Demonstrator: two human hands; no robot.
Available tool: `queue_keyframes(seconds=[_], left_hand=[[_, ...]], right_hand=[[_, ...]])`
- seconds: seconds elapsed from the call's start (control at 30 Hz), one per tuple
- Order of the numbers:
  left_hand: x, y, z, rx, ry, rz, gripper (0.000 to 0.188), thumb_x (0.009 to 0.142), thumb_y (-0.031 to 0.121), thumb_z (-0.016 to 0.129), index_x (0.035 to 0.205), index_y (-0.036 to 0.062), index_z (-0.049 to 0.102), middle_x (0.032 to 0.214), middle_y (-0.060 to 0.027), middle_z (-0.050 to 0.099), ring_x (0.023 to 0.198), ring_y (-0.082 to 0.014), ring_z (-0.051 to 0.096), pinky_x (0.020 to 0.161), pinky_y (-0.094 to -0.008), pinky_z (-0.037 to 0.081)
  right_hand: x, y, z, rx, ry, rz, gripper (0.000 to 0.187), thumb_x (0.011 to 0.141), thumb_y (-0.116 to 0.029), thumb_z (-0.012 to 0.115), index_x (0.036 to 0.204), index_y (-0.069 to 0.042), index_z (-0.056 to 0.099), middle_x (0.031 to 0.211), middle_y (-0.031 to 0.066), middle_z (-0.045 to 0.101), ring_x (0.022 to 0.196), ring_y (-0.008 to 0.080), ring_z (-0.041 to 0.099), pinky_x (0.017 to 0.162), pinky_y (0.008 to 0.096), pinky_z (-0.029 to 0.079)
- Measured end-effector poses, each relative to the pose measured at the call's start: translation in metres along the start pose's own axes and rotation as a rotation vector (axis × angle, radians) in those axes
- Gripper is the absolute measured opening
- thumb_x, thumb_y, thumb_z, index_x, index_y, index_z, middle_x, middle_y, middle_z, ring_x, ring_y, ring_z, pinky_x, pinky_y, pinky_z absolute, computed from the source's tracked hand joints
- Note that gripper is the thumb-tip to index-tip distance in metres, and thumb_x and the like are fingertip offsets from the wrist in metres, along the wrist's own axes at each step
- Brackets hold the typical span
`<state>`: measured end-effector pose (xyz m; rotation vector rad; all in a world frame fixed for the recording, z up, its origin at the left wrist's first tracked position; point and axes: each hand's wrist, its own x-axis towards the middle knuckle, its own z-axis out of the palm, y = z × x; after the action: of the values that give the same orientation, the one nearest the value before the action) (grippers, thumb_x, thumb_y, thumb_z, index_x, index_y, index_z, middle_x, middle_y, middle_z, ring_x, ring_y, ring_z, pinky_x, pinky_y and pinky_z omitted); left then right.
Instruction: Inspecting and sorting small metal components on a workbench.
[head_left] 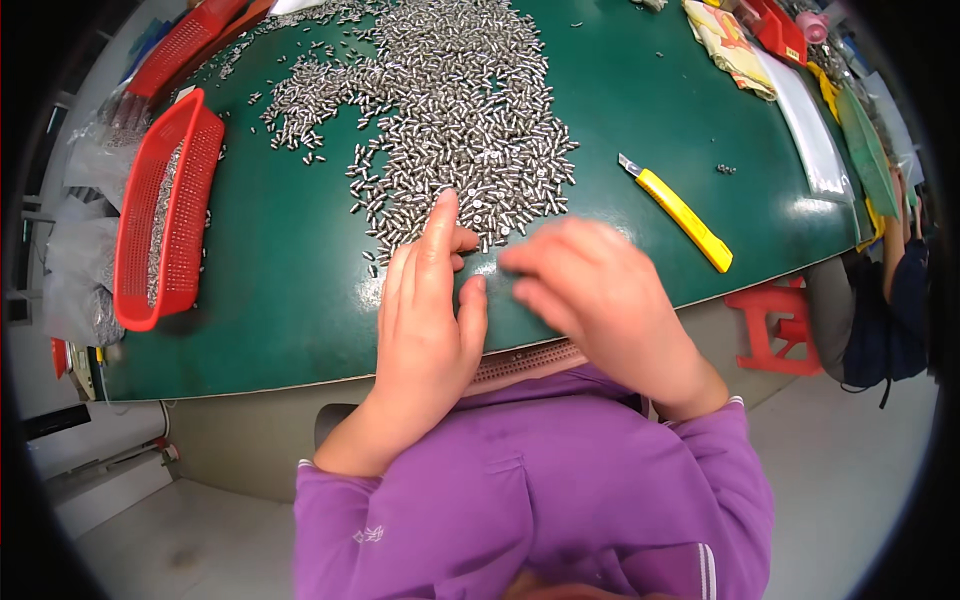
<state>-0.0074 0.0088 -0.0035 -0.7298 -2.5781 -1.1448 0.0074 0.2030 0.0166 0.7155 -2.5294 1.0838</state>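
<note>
My left hand reaches over the near edge of a heap of small silvery metal pins. Its index finger stretches out to touch the heap, and the thumb stands apart. Just to its right, above the green tabletop, is my right hand, somewhat blurred. The fingers of that hand are bent, with a gap between thumb and index finger and nothing visible in it. A few pins near the left fingertips show their round ends. Parts of the heap are hidden behind both hands.
A red perforated basket holding more pins stands at left. At right lies a yellow utility knife, blade exposed. A pink perforated basket sits below the table edge. A red stool and another person are at far right.
</note>
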Motion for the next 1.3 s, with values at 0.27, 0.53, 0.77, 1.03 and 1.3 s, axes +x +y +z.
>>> queue_keyframes(seconds=[0.27, 0.53, 0.77, 1.03, 1.3], left_hand=[[0.006, -0.003, 0.004, -0.002, 0.0, 0.043, 0.076, 0.082, -0.012, 0.066, 0.153, -0.0016, 0.039, 0.104, -0.0125, 0.062, 0.091, -0.0285, 0.059, 0.084, -0.041, 0.05], [0.006, -0.002, 0.006, -0.058, 0.02, 0.006, 0.075, 0.084, -0.013, 0.065, 0.154, 0.0003, 0.04, 0.101, -0.0117, 0.063, 0.091, -0.0274, 0.061, 0.083, -0.0405, 0.051], [0.004, -0.004, 0.003, -0.086, -0.012, -0.004, 0.075, 0.084, -0.013, 0.065, 0.153, 0.0007, 0.041, 0.102, -0.011, 0.063, 0.09, -0.0259, 0.061, 0.081, -0.0386, 0.052], [-0.001, -0.005, 0.001, -0.15, -0.032, 0.012, 0.078, 0.081, -0.016, 0.063, 0.154, 0.0002, 0.041, 0.101, -0.0105, 0.064, 0.089, -0.0246, 0.062, 0.079, -0.0372, 0.053], [-0.001, -0.006, -0.001, -0.145, -0.021, 0.005, 0.074, 0.083, -0.015, 0.064, 0.152, -0.0001, 0.043, 0.101, -0.0102, 0.066, 0.088, -0.024, 0.062, 0.078, -0.0362, 0.053]], right_hand=[[0.012, 0.011, 0.017, -0.087, 0.057, 0.025, 0.011, 0.085, -0.003, 0.07, 0.094, -0.003, 0.064, 0.091, 0.0119, 0.058, 0.085, 0.0327, 0.058, 0.076, 0.0428, 0.05], [0.011, 0.009, 0.019, -0.085, 0.041, 0.057, 0.014, 0.083, -0.006, 0.073, 0.092, -0.004, 0.062, 0.089, 0.0114, 0.058, 0.085, 0.0322, 0.058, 0.074, 0.0424, 0.05], [0.009, 0.006, 0.018, -0.038, 0.05, 0.071, 0.017, 0.08, -0.006, 0.077, 0.091, -0.005, 0.064, 0.089, 0.0098, 0.06, 0.084, 0.0318, 0.06, 0.073, 0.0425, 0.05], [0.004, 0.007, 0.016, 0.041, 0.056, 0.095, 0.023, 0.074, -0.008, 0.083, 0.091, -0.006, 0.067, 0.088, 0.0084, 0.064, 0.083, 0.0302, 0.062, 0.072, 0.0418, 0.051], [0.005, 0.005, 0.017, 0.045, 0.077, 0.113, 0.015, 0.079, -0.004, 0.079, 0.09, -0.005, 0.068, 0.087, 0.0086, 0.064, 0.08, 0.0299, 0.062, 0.07, 0.0416, 0.051]])
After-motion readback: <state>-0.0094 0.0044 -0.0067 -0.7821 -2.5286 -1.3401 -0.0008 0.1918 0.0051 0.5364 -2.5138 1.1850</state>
